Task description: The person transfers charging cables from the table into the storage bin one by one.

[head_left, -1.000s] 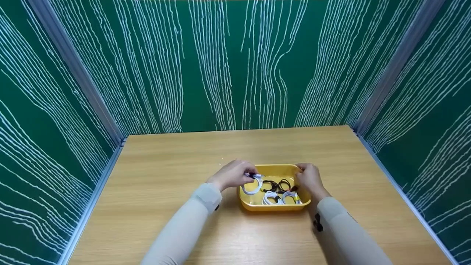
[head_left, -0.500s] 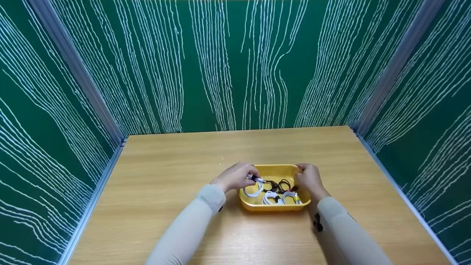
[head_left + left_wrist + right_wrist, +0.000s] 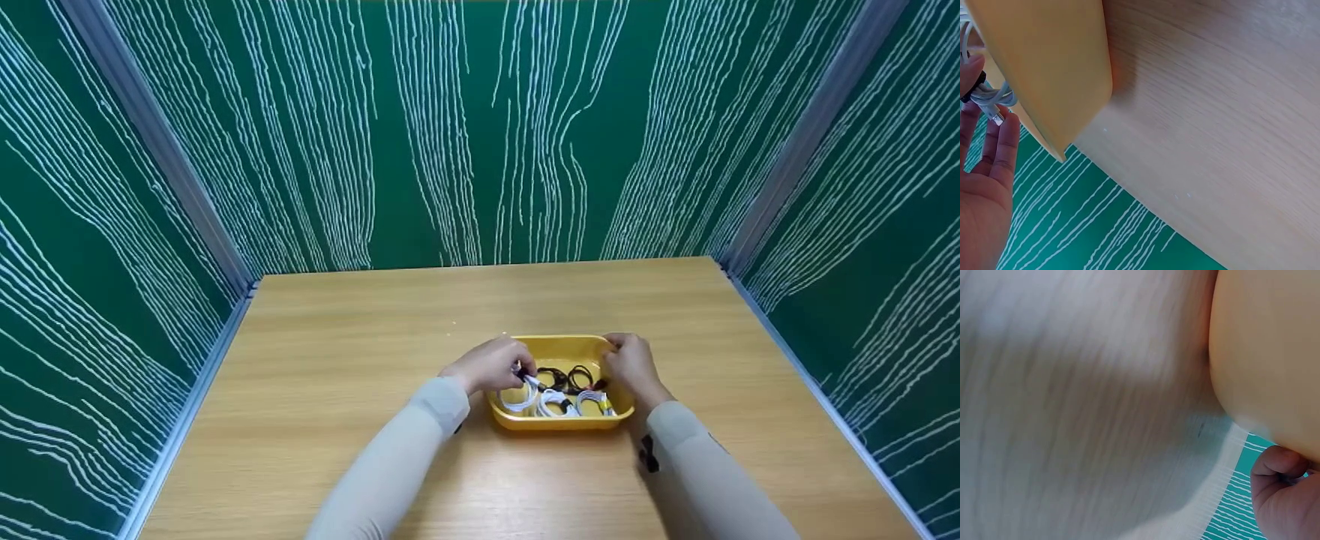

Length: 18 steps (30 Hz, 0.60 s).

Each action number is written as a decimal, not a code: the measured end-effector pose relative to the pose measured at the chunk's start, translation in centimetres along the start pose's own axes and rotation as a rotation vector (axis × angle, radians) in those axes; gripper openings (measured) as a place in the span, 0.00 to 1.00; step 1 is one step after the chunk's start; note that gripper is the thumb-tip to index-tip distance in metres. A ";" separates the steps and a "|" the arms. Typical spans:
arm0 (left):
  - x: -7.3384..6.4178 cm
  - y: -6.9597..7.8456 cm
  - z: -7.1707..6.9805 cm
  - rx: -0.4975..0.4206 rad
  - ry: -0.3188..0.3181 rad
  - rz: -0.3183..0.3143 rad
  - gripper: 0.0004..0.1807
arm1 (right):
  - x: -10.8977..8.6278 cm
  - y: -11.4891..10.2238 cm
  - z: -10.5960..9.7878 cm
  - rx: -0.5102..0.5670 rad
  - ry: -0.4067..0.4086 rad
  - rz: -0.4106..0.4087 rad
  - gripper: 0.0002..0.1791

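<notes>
A yellow plastic tray (image 3: 559,424) stands on the table with coiled cables inside. My left hand (image 3: 491,364) is over its left end and pinches a coiled white cable (image 3: 532,393) between thumb and fingers. In the left wrist view, a black tie (image 3: 980,80) wraps this cable and its metal plug (image 3: 997,119) points toward the fingers. The loop hangs low inside the tray. My right hand (image 3: 632,366) grips the tray's far right corner, its fingers curled at the rim; part of them is hidden by the tray wall in the right wrist view.
Two black coiled cables (image 3: 579,378) lie in the tray's middle. In front of them are a white coil with a black tie (image 3: 553,405) and another with a yellow tie (image 3: 604,406). Green panels (image 3: 480,150) with white lines border the wooden table (image 3: 360,337).
My left hand has moved slightly right and toward me, lowering the white cable's loop beside the front white coil. The right hand and the tray stay put.
</notes>
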<state>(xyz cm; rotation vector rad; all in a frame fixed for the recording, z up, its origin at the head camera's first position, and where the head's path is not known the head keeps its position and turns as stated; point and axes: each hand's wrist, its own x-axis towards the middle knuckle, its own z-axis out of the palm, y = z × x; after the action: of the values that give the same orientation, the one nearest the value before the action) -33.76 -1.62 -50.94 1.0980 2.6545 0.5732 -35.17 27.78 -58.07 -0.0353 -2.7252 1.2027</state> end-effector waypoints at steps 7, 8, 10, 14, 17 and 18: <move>0.3 0.1 0.4 -0.036 -0.045 -0.032 0.17 | 0.0 0.1 0.0 0.014 0.004 0.018 0.15; 0.3 0.1 0.5 -0.034 -0.049 -0.032 0.18 | 0.0 0.1 0.0 0.015 0.002 0.020 0.16; 0.4 0.1 0.6 -0.022 -0.054 -0.027 0.19 | 0.0 0.1 0.1 0.018 0.000 0.020 0.15; 0.6 0.1 0.8 -0.011 -0.068 -0.021 0.19 | 0.0 0.0 0.1 0.021 0.000 0.023 0.16; 0.6 0.2 1.0 -0.011 -0.088 -0.030 0.19 | 0.0 0.0 0.1 0.020 0.002 0.030 0.16; 0.6 0.2 1.0 -0.006 -0.094 -0.034 0.19 | 0.0 0.0 0.1 0.020 0.000 0.032 0.16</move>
<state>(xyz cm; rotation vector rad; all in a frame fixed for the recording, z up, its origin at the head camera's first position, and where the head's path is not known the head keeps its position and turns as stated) -33.74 -0.76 -51.81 1.0500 2.5837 0.5093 -35.20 27.67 -58.15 -0.0770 -2.7216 1.2387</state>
